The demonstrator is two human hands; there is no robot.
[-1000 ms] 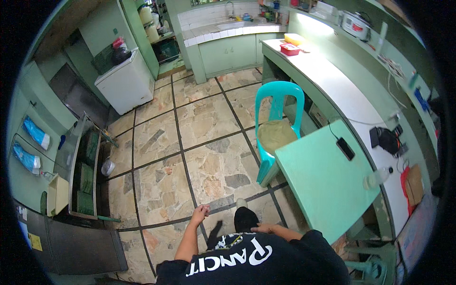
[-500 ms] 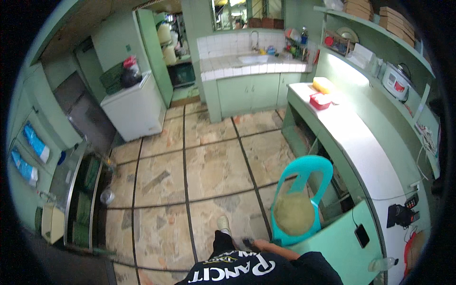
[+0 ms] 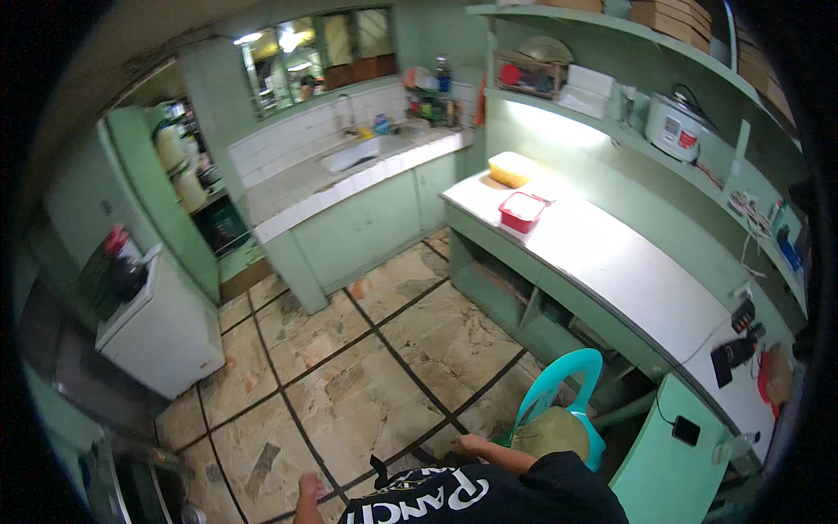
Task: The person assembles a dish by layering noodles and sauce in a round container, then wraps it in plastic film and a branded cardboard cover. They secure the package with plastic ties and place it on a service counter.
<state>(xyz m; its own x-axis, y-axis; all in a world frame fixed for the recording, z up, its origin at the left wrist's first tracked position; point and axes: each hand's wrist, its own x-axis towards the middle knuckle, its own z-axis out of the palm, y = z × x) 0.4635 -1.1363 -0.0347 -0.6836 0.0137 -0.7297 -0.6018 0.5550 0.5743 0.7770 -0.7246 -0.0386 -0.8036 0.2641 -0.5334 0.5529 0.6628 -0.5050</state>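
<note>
I look down over my black shirt (image 3: pixel 489 499) at a stone-tiled kitchen floor (image 3: pixel 367 384). My left hand (image 3: pixel 305 493) hangs at the bottom edge over the tiles, touching nothing. My right hand (image 3: pixel 464 444) is at the end of my bent forearm, in front of my chest, just left of a teal plastic chair (image 3: pixel 563 384) with a tan cushion (image 3: pixel 550 432). Neither hand visibly holds anything, and the fingers are too small to read.
A long white counter (image 3: pixel 628 271) on the right bears a red container (image 3: pixel 522 210) and a yellow one (image 3: pixel 509 168). A green table (image 3: pixel 655 472) with a black phone (image 3: pixel 685 430) stands behind the chair. A sink (image 3: pixel 358 153) sits far back, a white appliance (image 3: pixel 166 336) left, and a rice cooker (image 3: pixel 672 122) on a shelf.
The view has swung up and forward toward the sink and counter. The chair and green table have slid to the lower right, and my hands have dropped to the bottom edge.
</note>
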